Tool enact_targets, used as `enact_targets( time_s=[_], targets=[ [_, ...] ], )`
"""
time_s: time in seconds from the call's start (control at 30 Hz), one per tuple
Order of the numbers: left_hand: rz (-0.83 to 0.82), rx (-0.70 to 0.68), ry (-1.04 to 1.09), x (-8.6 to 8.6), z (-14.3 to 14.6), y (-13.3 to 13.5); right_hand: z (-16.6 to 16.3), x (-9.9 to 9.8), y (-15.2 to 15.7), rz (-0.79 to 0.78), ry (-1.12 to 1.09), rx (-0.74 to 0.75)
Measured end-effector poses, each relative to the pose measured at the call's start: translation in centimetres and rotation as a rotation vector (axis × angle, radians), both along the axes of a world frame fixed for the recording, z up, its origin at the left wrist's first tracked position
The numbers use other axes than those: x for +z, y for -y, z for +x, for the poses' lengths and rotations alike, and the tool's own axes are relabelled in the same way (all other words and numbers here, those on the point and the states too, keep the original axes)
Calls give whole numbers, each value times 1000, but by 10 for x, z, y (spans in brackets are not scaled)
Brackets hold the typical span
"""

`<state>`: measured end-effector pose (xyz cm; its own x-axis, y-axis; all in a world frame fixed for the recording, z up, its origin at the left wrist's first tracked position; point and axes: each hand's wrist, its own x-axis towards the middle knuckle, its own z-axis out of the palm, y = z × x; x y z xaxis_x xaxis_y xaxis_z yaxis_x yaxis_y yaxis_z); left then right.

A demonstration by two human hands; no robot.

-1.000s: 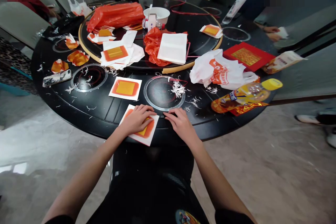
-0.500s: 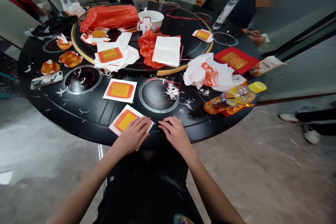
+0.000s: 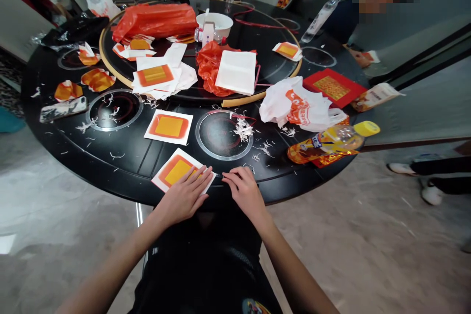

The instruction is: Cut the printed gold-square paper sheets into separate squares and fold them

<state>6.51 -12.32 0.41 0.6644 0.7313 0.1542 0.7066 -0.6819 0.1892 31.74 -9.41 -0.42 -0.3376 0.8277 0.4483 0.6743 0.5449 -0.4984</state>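
A white paper square with an orange and gold centre [image 3: 174,170] lies at the near edge of the round black table [image 3: 121,157]. My left hand [image 3: 186,194] lies flat on its near right part, fingers stretched out and spread. My right hand [image 3: 243,190] rests on the bare table edge just right of the paper, fingers loosely curled downward, with nothing visible in them. A second such paper [image 3: 169,126] lies a little farther in, beside a round inset ring [image 3: 224,134] strewn with white paper shreds.
A turntable [image 3: 279,66] holds a stack of papers [image 3: 156,76], orange plastic bags [image 3: 156,19], a white pad [image 3: 236,71] and a bowl [image 3: 220,20]. To the right lie a white bag [image 3: 298,105], a yellow-capped bottle [image 3: 333,141] and a red box [image 3: 334,87]. Another person sits far right.
My left hand has slid back toward the table edge, uncovering most of the paper's orange centre. My right hand has drawn back a little. The view shifted slightly.
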Motion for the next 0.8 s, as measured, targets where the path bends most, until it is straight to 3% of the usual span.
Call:
enact_targets(
  time_s=[0.8],
  targets=[
    [8,-72,-43,4,-6,1,-2,0,-19,9,0,90]
  ],
)
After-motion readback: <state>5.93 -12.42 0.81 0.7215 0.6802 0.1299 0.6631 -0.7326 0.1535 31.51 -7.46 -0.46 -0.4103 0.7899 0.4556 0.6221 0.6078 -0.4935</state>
